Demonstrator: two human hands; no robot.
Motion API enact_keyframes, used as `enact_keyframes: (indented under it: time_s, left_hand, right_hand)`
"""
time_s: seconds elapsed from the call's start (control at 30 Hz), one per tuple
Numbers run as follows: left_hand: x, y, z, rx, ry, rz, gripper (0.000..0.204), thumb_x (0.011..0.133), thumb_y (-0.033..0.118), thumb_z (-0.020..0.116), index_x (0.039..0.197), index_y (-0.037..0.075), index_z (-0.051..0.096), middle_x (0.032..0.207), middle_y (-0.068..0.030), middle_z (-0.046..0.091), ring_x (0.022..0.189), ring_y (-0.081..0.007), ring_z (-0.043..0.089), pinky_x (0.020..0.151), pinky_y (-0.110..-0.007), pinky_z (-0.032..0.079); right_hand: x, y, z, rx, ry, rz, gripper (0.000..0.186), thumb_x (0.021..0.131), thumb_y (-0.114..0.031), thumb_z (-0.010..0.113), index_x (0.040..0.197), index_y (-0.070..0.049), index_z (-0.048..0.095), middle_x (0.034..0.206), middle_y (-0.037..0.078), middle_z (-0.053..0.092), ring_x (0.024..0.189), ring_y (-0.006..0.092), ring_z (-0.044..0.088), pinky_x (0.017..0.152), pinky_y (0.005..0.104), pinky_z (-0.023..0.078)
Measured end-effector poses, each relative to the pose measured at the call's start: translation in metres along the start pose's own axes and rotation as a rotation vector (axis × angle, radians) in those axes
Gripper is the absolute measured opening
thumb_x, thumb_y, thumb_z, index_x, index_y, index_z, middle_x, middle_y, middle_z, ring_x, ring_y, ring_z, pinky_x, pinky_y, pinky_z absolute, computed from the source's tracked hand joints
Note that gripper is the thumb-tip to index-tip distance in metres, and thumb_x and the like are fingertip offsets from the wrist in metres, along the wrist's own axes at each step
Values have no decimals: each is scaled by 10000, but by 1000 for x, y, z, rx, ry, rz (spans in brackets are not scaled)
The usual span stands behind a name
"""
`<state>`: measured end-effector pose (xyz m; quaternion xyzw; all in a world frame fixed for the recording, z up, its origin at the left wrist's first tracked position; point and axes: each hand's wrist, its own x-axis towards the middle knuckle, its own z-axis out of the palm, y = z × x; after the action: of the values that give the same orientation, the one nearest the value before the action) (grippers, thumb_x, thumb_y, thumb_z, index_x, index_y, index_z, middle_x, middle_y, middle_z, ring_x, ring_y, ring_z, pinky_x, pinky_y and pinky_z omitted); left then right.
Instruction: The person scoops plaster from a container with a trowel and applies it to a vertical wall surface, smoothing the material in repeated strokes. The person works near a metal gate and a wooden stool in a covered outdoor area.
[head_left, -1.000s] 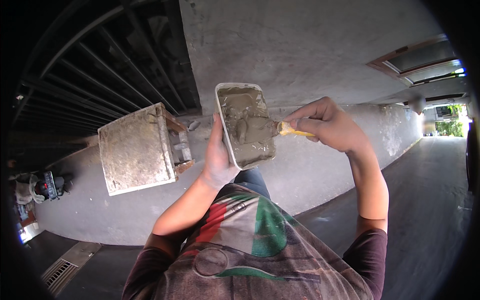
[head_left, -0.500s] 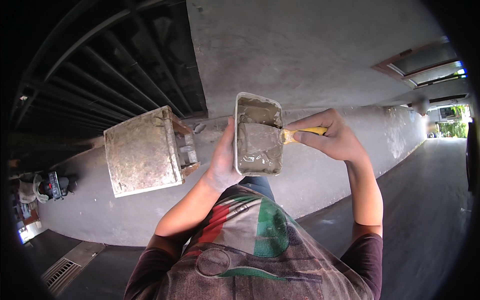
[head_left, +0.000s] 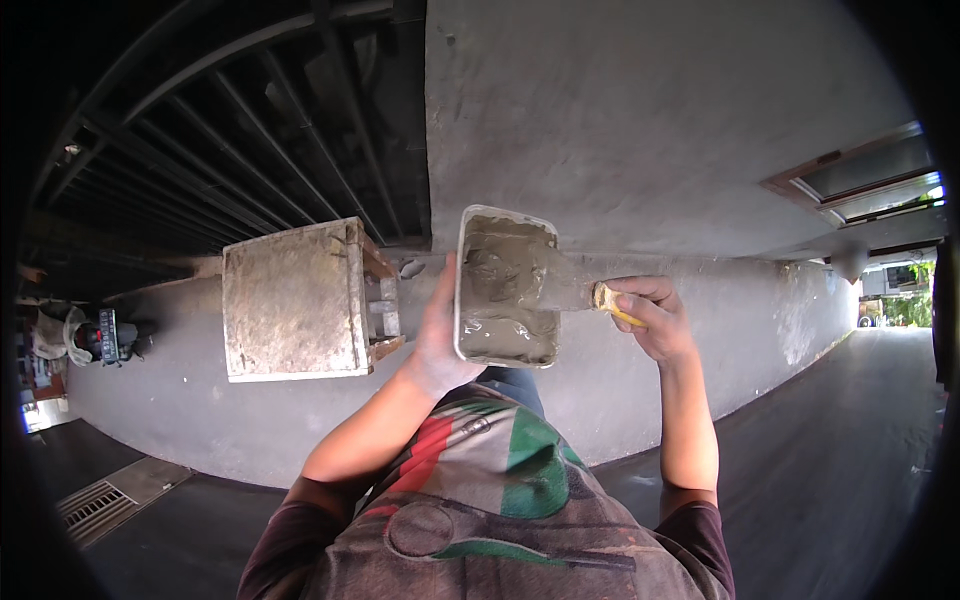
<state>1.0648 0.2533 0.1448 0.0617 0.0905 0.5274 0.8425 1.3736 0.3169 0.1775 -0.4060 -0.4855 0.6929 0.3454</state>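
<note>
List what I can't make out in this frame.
All in the head view:
Left hand: fingers besides thumb hidden behind plastic tub.
Underside of plastic tub: faces away.
Putty knife: blade edge blurred, merging with grey paste.
Legs: mostly hidden by plastic tub and shirt.

**One Cups, One Pinches**

The person's left hand (head_left: 445, 345) cups upward, thumb pointing ahead and the other fingers hidden. The right hand (head_left: 655, 315) makes a tight pinch with its thumb and curled fingers. The hands are apart. The left forearm (head_left: 365, 430) slants in toward the middle. The right forearm (head_left: 690, 420) goes almost straight ahead.
</note>
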Motion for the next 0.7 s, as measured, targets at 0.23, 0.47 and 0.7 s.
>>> enact_keyframes:
  time_s: [0.23, 0.47, 0.7]
  left_hand:
    - [11, 9, 25, -4, -83, 90, 771, 1162, 666, 406, 1669, 88, 465, 1606, -147, 592, 1459, -320, 603, 1230, -535, 488]
    - [14, 18, 26, -132, -169, 50, 712, 1188, 613, 374, 1655, 88, 486, 1598, -142, 606, 1441, -325, 621, 1225, -529, 496]
    - [1, 11, 8, -15, -59, 182, 652, 1210, 554, 350, 1662, 101, 472, 1577, -146, 614, 1406, -307, 652, 1192, -503, 537]
  right_hand:
    - [-17, -48, 17, -399, 101, -210, 283, 1045, -163, 766, 1215, 63, 763, 803, 68, 696, 589, 88, 513, 518, 272, 368]
    - [-24, -12, 5, 139, 48, -3, 305, 1111, -232, 644, 1305, 1, 667, 721, 85, 613, 495, 113, 442, 480, 275, 353]
    - [-11, 27, 25, 302, -126, -29, 322, 1127, -238, 622, 1408, -81, 616, 897, 164, 685, 578, 155, 508, 548, 307, 408]
